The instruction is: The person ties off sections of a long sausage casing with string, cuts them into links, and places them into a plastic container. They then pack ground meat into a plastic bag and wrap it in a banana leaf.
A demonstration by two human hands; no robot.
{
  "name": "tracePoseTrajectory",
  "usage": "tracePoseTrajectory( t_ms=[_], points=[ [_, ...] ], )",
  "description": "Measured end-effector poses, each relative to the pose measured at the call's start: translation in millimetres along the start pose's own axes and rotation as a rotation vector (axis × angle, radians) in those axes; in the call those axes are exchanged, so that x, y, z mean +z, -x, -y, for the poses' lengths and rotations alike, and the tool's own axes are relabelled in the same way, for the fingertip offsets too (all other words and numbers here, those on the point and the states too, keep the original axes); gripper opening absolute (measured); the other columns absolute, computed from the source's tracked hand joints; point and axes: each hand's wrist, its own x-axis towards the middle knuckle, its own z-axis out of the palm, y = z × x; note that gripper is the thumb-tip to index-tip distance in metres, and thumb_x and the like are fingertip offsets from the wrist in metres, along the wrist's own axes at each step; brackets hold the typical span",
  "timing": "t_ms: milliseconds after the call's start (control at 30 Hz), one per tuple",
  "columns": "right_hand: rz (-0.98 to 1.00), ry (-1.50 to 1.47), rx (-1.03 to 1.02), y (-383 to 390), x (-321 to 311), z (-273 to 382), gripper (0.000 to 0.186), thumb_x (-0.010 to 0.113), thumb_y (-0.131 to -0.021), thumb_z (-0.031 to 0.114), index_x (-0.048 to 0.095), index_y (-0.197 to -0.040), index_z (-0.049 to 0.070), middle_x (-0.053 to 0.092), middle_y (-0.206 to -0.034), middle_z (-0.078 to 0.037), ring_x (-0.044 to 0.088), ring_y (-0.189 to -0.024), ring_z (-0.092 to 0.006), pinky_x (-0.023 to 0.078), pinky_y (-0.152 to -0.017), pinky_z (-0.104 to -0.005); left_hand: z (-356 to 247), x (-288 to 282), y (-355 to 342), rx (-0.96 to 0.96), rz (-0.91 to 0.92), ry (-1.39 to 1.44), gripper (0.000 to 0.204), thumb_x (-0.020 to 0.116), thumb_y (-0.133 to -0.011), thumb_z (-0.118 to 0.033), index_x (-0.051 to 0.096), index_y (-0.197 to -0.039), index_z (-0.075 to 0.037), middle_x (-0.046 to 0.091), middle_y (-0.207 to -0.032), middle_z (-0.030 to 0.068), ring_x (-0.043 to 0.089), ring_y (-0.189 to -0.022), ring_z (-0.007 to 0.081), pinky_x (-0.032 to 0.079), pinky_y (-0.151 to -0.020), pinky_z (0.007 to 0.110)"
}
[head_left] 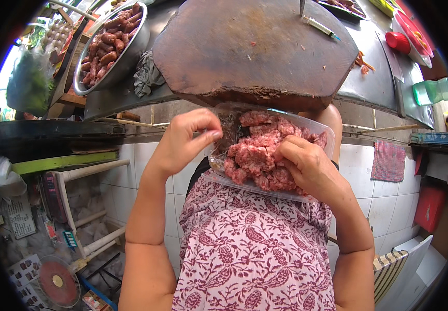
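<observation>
A clear plastic tub [331, 136] rests across my lap, heaped with raw pink minced meat [257, 150]. My right hand [309, 166] is at the right part of the heap, its fingers closed on some of the meat. Over the tub's left rim hangs my left hand [187, 140], loosely curled. A gap shows between its thumb and forefinger, and nothing is visible in it. Beside those fingertips, crumpled clear plastic film [228, 136] lies in the tub's left end.
Just beyond the tub stands a thick wooden chopping block [255, 52] with a syringe-like tool [320, 27] on it. A steel bowl [143, 39] of sausages [107, 49] and a grey rag [147, 75] are left of it. At right are a red cup [398, 42] and a green bottle [434, 92].
</observation>
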Motion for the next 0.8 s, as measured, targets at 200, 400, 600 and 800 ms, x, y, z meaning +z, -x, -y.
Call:
tracePoseTrajectory(
  t_ms=[200,400,600,800],
  points=[
    [-0.121,0.046,-0.142,-17,-15,16,0.018,0.067,-0.076,-0.009,0.062,-0.092,-0.002,0.063,-0.09,-0.014,0.064,-0.085,-0.0333,0.051,-0.074,-0.04,-14,15,39,-0.005,-0.075,-0.403,0.025,0.073,-0.08,-0.005,0.067,-0.104,0.0,0.062,-0.1,0.0136,0.059,-0.098,0.0335,0.048,-0.088,0.042],
    [0.142,0.283,-0.434,-80,34,18,0.022,0.064,-0.078,0.003,0.065,-0.099,0.002,0.065,-0.1,-0.011,0.061,-0.095,-0.0285,0.05,-0.085,-0.0368,-19,40,52,-0.043,-0.088,-0.478,0.021,0.072,-0.079,-0.005,0.069,-0.099,-0.001,0.058,-0.108,0.0123,0.056,-0.107,0.0311,0.05,-0.087,0.042],
    [0.25,0.47,-0.505,-103,47,12,0.018,0.062,-0.08,0.01,0.065,-0.097,0.005,0.063,-0.094,-0.008,0.059,-0.093,-0.0263,0.047,-0.088,-0.035,4,53,61,0.118,-0.222,-0.498,0.01,0.064,-0.079,-0.003,0.068,-0.088,0.0,0.061,-0.1,0.0121,0.06,-0.097,0.0295,0.051,-0.08,0.042],
    [0.253,0.381,-0.36,-97,41,4,0.015,0.064,-0.077,0.005,0.066,-0.093,0.004,0.063,-0.09,-0.01,0.06,-0.091,-0.0301,0.049,-0.085,-0.0394,18,62,63,0.09,-0.394,-0.198,0.017,0.063,-0.077,0.007,0.067,-0.093,0.002,0.064,-0.095,0.0146,0.065,-0.086,0.0337,0.053,-0.073,0.041]
  ],
)
